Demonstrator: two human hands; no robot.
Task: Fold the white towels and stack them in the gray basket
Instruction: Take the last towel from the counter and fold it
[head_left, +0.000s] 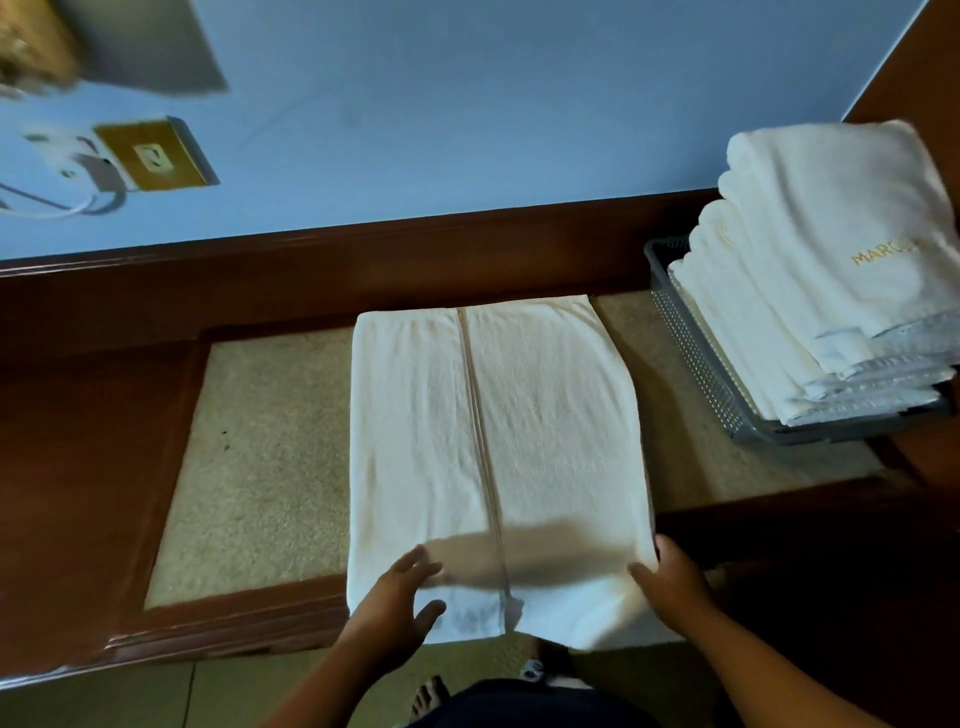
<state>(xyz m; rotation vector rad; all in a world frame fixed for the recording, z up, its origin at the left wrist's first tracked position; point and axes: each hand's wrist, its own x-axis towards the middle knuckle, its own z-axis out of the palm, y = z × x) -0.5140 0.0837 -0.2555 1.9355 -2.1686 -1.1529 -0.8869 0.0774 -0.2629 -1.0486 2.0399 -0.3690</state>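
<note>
White towel (519, 415) lies folded lengthwise on the desk (249, 467), its near end hanging over the front edge toward me, easy to catch. My left hand (400, 592) is spread wide on it, steadying. My right hand (670, 577) pinches the near right corner, I judge for the next fold. Gray basket (691, 353) with its folded stack (831, 260) sits close on the right — a short carry.

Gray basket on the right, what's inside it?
A stack of folded white towels fills the gray basket, rising above its rim. Its floor is covered by them.
</note>
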